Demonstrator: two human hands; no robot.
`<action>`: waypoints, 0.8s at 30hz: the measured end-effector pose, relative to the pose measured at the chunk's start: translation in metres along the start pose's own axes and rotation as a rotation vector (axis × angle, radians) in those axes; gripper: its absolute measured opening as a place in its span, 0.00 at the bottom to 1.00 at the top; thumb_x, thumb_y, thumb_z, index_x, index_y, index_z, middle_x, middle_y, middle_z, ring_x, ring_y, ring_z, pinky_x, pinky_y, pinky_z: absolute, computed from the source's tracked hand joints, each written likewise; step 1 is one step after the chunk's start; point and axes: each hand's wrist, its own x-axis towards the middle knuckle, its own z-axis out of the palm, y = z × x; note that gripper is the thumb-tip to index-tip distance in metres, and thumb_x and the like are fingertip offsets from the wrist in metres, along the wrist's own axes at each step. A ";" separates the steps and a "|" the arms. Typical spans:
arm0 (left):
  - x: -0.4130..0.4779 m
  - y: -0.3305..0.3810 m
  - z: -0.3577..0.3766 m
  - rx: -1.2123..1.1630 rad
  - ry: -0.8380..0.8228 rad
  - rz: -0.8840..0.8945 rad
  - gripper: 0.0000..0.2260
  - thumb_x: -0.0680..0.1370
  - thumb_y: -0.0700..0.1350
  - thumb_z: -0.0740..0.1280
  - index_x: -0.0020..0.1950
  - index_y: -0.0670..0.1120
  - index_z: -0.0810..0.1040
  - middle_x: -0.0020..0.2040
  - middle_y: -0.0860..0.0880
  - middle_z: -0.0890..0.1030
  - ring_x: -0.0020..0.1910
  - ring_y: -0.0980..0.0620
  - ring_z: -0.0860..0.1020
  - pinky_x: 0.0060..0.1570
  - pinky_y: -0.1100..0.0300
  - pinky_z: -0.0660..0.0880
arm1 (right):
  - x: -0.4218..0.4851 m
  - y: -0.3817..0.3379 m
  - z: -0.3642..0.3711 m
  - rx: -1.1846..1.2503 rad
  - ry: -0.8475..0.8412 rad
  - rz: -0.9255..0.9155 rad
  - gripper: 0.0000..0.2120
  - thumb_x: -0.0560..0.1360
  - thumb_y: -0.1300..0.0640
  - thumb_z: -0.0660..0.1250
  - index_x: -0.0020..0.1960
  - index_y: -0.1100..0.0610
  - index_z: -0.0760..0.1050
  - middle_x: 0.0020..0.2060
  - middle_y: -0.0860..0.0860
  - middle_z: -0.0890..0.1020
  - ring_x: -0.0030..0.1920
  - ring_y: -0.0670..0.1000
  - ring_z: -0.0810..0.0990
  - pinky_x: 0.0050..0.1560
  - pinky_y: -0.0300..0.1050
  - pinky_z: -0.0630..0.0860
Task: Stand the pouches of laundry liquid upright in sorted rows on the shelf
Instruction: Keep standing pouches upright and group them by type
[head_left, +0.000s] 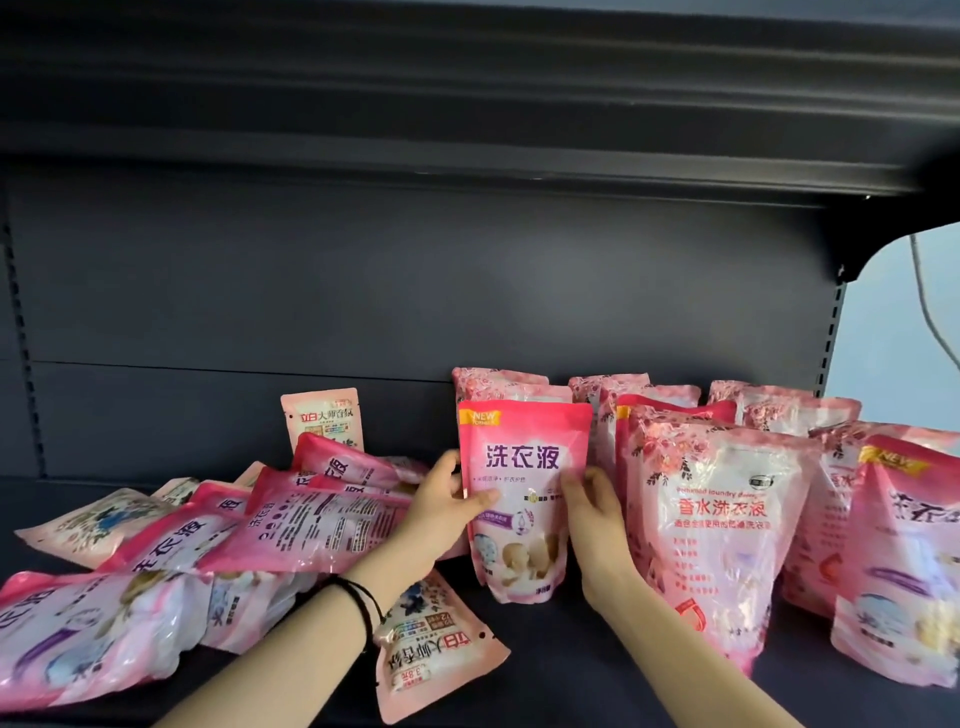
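I have the pink pouch (524, 467) standing upright on the shelf (571, 670), steadied from both sides. My left hand (441, 499) grips its left edge, thumb across the front and fingers tucked behind. My right hand (592, 514) clasps its right edge the same way, though I cannot see how far those fingers wrap round the back. The pouch's base touches the shelf, and it leans very slightly.

To the right of this pouch the work looks largely done: rose-print pouches (722, 519) stand in rows running to the back panel, with more bright pink ones among them and at the far right. Whether those rows are fully sorted by kind I cannot tell, as the prints seem mixed.

To the left of the pouch, plenty is left. A heap of pouches (311, 525) lies flat and overlapping, and a flat blue-flowered pouch (431, 654) rests just in front and to the left. One small pouch (322, 418) stands alone behind the heap against the back panel. I judge the task roughly half finished.
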 end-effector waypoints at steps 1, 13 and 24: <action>0.000 0.000 -0.001 0.023 -0.020 -0.011 0.18 0.74 0.39 0.71 0.59 0.50 0.69 0.51 0.54 0.80 0.46 0.61 0.78 0.35 0.69 0.76 | 0.003 -0.005 0.000 0.013 0.011 -0.018 0.09 0.81 0.50 0.58 0.56 0.53 0.73 0.50 0.49 0.82 0.53 0.49 0.80 0.55 0.48 0.76; -0.002 -0.013 0.003 0.134 -0.054 0.013 0.22 0.68 0.37 0.76 0.56 0.53 0.72 0.57 0.50 0.81 0.57 0.52 0.79 0.59 0.48 0.76 | 0.010 -0.013 0.003 -0.170 0.050 -0.159 0.14 0.81 0.57 0.57 0.67 0.55 0.65 0.56 0.54 0.78 0.56 0.53 0.78 0.56 0.49 0.77; -0.046 0.064 -0.077 1.201 -0.137 0.228 0.13 0.74 0.59 0.66 0.55 0.54 0.75 0.51 0.56 0.79 0.47 0.57 0.78 0.50 0.56 0.77 | -0.014 -0.075 -0.033 -1.239 -0.387 -0.643 0.05 0.76 0.53 0.62 0.48 0.51 0.75 0.42 0.46 0.80 0.42 0.51 0.81 0.42 0.50 0.80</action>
